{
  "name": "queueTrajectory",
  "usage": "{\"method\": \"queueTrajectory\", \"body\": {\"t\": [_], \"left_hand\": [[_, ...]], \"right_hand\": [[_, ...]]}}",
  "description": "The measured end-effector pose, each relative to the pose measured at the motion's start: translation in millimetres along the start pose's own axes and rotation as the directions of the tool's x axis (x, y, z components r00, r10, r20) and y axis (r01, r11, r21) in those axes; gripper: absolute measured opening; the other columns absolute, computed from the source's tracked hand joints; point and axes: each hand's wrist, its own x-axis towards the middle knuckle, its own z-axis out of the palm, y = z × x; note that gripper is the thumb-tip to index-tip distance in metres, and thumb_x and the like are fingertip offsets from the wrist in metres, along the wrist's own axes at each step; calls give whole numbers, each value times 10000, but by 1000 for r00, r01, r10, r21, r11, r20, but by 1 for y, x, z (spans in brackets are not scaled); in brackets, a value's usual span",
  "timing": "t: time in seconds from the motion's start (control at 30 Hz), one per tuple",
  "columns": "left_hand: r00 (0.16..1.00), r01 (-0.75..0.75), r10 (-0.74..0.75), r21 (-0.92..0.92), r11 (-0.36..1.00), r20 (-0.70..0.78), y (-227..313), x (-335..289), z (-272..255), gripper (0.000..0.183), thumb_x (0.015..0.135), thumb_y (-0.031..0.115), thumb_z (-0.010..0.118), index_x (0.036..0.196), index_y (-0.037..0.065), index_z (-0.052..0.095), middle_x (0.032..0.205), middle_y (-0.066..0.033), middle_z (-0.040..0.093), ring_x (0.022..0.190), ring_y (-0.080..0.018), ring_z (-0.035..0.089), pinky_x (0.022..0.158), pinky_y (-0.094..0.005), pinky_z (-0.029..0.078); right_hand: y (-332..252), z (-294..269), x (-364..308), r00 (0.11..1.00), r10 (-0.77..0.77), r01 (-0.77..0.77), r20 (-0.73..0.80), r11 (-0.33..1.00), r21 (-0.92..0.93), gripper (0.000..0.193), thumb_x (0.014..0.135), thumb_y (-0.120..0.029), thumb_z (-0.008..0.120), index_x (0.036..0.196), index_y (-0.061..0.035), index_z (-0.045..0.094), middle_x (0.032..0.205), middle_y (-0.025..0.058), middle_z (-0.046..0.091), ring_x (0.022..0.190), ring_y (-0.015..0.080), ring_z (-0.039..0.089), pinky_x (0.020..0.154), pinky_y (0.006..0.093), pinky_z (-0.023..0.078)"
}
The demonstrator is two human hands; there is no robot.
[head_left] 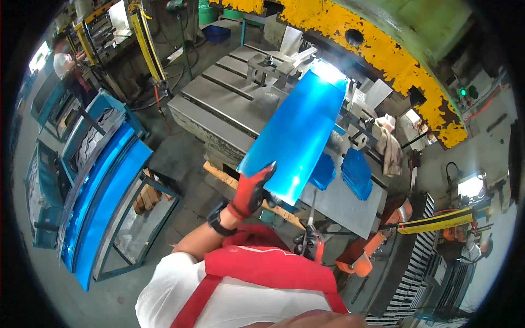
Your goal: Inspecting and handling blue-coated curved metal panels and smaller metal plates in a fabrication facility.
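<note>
A long blue sheet (301, 131), glossy and probably film-covered metal, slants across the slotted metal bed (219, 87) of a press. Its far end lies among the fixtures, under a bright glare. My left hand (249, 191), in a red glove with dark fingertips, grips the sheet's near left corner, thumb on top and other fingers underneath. Close to my body, my right hand (310, 243) wears a black and red glove and is closed round a thin rod-like tool (313, 210) pointing away from me. Smaller blue pieces (357, 174) lie right of the sheet.
Overhead spans the press's chipped yellow frame (350, 44). A rack of long blue sheets (109, 202) stands at left. Orange holders (361, 259) and a yellow bar (437, 221) are at right. A cloth (389, 147) hangs by the fixtures. Another person (66, 68) is far left.
</note>
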Motion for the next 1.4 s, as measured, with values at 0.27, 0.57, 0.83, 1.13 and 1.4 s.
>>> {"method": "queueTrajectory", "body": {"t": [0.27, 0.57, 0.83, 1.13, 1.4], "left_hand": [[976, 209, -208, 19, 978, -61, -35, 1, -58, 205, 775, 100, 558, 960, 11, 564, 919, -49, 584, 780, -133, 575, 645, -255, 481], [987, 152, -150, 37, 988, -59, -50, 0, -70, 193, 766, 65, 559, 949, 4, 564, 903, -60, 588, 826, -132, 570, 663, -272, 470], [889, 457, -413, -429, 779, 199, 9, -20, -49, 227, 816, 156, 498, 981, 6, 538, 919, -108, 577, 812, -168, 576, 698, -294, 479], [938, 344, -331, -412, 844, 104, 69, -5, -12, 157, 834, 225, 465, 896, 99, 535, 692, -20, 556, 445, -95, 490, 389, -255, 427], [903, 417, -374, -652, 634, 214, 67, 4, -22, 159, 758, 194, 440, 885, 149, 524, 623, 8, 516, 358, -40, 390, 340, -174, 323]], "right_hand": [[-114, 28, -5, 860, -463, 426, 216, 883, 197, 330, 878, -292, 406, 1071, -49, 517, 564, 16, 491, 389, 57, 429, 351, 197, 338], [-219, 103, 76, 735, -368, 359, 569, 924, 134, 429, 865, -349, 406, 1107, -2, 478, 691, 49, 554, 479, 57, 437, 422, 187, 362], [-217, 81, 69, 730, -486, 427, 480, 873, 235, 422, 859, -361, 409, 1048, 7, 495, 712, 70, 573, 462, 77, 459, 423, 193, 374], [-210, 90, 91, 752, -433, 314, 496, 898, 308, 324, 844, -339, 435, 1027, -86, 522, 716, 60, 587, 478, 97, 494, 404, 207, 393], [-238, 109, 140, 681, -505, 434, 530, 862, 263, 309, 857, -314, 424, 1040, -78, 504, 862, 82, 580, 621, 129, 540, 426, 222, 409]]}}
